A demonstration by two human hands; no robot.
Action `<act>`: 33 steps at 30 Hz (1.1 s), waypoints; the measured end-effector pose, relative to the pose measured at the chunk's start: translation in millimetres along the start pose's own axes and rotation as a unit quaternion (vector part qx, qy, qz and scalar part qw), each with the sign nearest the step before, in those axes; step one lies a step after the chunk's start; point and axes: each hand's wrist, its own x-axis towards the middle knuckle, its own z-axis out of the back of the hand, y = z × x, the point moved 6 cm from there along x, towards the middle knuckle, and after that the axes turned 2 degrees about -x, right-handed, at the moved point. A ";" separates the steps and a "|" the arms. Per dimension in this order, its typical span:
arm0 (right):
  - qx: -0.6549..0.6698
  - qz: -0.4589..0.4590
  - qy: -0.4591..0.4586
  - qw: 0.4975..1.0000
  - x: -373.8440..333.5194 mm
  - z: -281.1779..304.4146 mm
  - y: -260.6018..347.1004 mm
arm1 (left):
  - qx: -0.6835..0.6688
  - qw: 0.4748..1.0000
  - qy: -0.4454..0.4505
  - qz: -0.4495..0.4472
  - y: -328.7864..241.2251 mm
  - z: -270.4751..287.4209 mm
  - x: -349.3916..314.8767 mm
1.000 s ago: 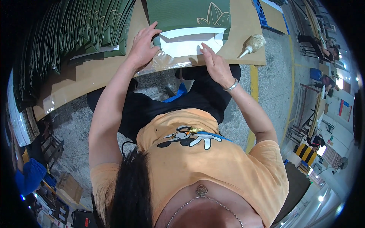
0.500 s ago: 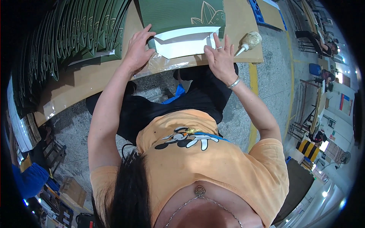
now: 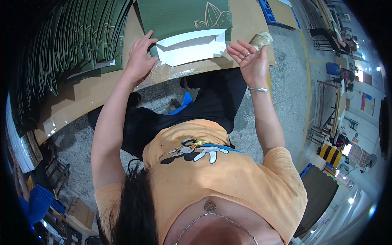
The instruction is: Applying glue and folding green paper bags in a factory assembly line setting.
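Observation:
A green paper bag [image 3: 183,18] with a gold leaf-like line drawing lies flat on the cardboard-covered table, its folded bottom towards me. White inner flaps [image 3: 192,53] stand partly open at that end. My left hand [image 3: 141,57] rests at the bag's left corner, thumb and fingers spread apart. Off the bag's right side, my right hand [image 3: 252,63] is turned palm up, fingers stretched out. Just behind it is a squeeze bottle [image 3: 262,39] with pale, mottled contents; my hand hides its nozzle, and whether they touch is unclear.
Many green paper bags [image 3: 81,36] stand packed in a row on the table's left. Clear tape [image 3: 169,70] covers part of the table's front edge. Beyond the right corner sits a blue-edged board [image 3: 281,14]. Other people and benches are farther off on both sides.
My right hand has left the bag's right flap, moved right towards the bottle and turned palm up. My left hand stays at the left corner. The whole view has shifted slightly.

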 end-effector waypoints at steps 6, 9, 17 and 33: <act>-0.009 -0.006 0.064 0.998 3.4 -2.4 -6.4 | 0.004 1.000 -0.003 0.003 -3.1 -1.2 1.5; -0.181 0.018 0.120 0.976 -4.2 -26.4 -17.6 | 0.008 1.000 -0.002 0.004 -2.6 -0.9 1.5; -0.617 0.157 0.196 0.746 -31.0 -94.0 -72.2 | 0.021 1.000 -0.006 -0.001 -4.0 -2.2 1.0; -0.124 -0.055 0.198 0.971 -19.0 -95.8 -44.9 | 0.024 1.000 -0.002 0.007 -1.7 -1.7 0.3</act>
